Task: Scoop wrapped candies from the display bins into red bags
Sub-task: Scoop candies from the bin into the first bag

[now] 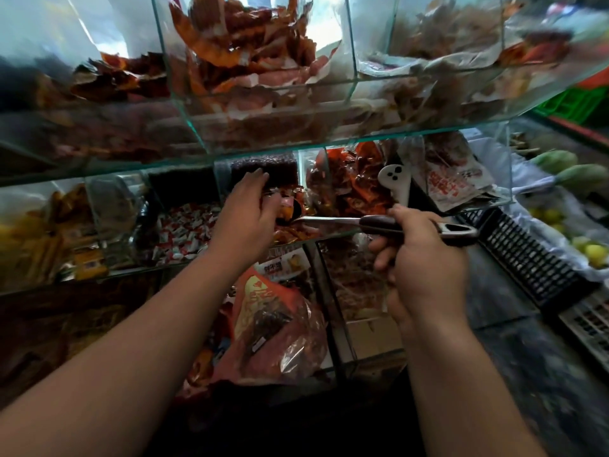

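**Display, middle tier.** A glass bin (333, 233) holds orange-red wrapped candies (288, 230) and is set between a compartment of red-and-white candies (188, 232) to the left and one of larger printed packets (451, 183) to the right.

**Left hand** (250, 206). It is extended into the bin, palm down, with the fingers bent over the candies at the scoop's bowl. Whether anything is grasped cannot be told, as the fingertips are hidden among the wrappers.

**Right hand** (425, 255). It is clenched round the dark handle of a scoop (329, 220). The scoop is held roughly level across the bin's front edge. Its metal shaft is pointed left, its bowl is buried in the candies just beside the left hand, and its looped handle end juts out to the right of the fist.

**Red bag** (270, 324). It is translucent with gold print and has dark contents visible inside. It is seen on the tier below the bin, between the two forearms, and is touched by neither hand.

**White paddle** (393, 183). It is stood upright in the right-hand compartment, above the scoop handle.

**Upper tier** (237, 54). It is glass-walled and filled with orange-brown packets, which are blurred.

**Black crate** (527, 255). It is perforated and is placed at the right of the display.

**Fruit** (590, 252). It is yellow-green and is piled beyond the crate at the right edge.
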Available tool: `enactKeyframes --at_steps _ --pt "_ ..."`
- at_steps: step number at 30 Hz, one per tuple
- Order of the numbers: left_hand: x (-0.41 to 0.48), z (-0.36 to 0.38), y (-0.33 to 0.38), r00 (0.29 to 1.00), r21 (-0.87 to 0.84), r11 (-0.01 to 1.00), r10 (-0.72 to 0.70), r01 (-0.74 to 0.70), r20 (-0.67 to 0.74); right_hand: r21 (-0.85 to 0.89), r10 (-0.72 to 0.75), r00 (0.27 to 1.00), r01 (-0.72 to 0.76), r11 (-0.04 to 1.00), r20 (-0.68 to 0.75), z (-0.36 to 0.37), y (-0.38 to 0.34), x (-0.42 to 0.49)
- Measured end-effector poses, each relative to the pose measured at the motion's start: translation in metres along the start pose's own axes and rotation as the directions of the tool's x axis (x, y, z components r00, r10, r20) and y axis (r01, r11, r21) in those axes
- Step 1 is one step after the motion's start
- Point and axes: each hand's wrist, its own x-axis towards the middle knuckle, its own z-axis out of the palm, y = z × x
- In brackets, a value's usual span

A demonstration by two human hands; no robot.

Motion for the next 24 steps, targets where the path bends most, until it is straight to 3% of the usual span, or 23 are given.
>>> enactKeyframes --at_steps 3,6,7,9,10,12,14,17,21,24 --pt "-0.014 -0.001 -0.012 0.989 -0.119 0.987 -0.116 0.105 -0.09 -0.095 -0.091 0.995 0.093 0.991 0.026 0.028 0.021 0.017" --pt "-0.041 -0.002 -0.023 0.981 -0.146 0.98 -0.151 0.133 -0.118 -0.258 -0.208 0.948 0.269 0.928 0.243 0.05 0.046 0.029" --pt "-0.051 -0.003 -0.026 0.977 -0.165 0.975 -0.172 0.15 -0.124 -0.354 -0.239 0.9 0.372 0.858 0.365 0.053 0.052 0.033" --pt "-0.069 -0.006 -0.031 0.973 -0.185 0.968 -0.194 0.169 -0.125 -0.515 -0.248 0.758 0.608 0.605 0.603 0.05 0.059 0.04" --pt "-0.078 -0.008 -0.033 0.976 -0.174 0.971 -0.185 0.163 -0.116 -0.546 -0.234 0.706 0.679 0.491 0.668 0.048 0.059 0.041" --pt "-0.096 -0.009 -0.036 0.986 -0.125 0.982 -0.15 0.139 -0.077 -0.549 -0.24 0.664 0.732 0.402 0.708 0.041 0.056 0.039" --pt "-0.111 -0.007 -0.04 0.992 -0.089 0.988 -0.125 0.123 -0.022 -0.526 -0.283 0.648 0.749 0.402 0.707 0.032 0.051 0.03" --pt "-0.128 -0.004 -0.046 0.992 -0.082 0.989 -0.122 0.125 0.037 -0.43 -0.378 0.646 0.742 0.515 0.663 0.013 0.04 0.008" --pt "-0.145 -0.001 -0.053 0.992 -0.099 0.987 -0.123 0.123 0.002 -0.321 -0.409 0.774 0.591 0.74 0.483 -0.019 0.015 -0.03" --pt "-0.149 0.001 -0.056 0.994 -0.098 0.99 -0.105 0.102 -0.027 -0.297 -0.328 0.85 0.466 0.834 0.413 -0.035 -0.007 -0.053"
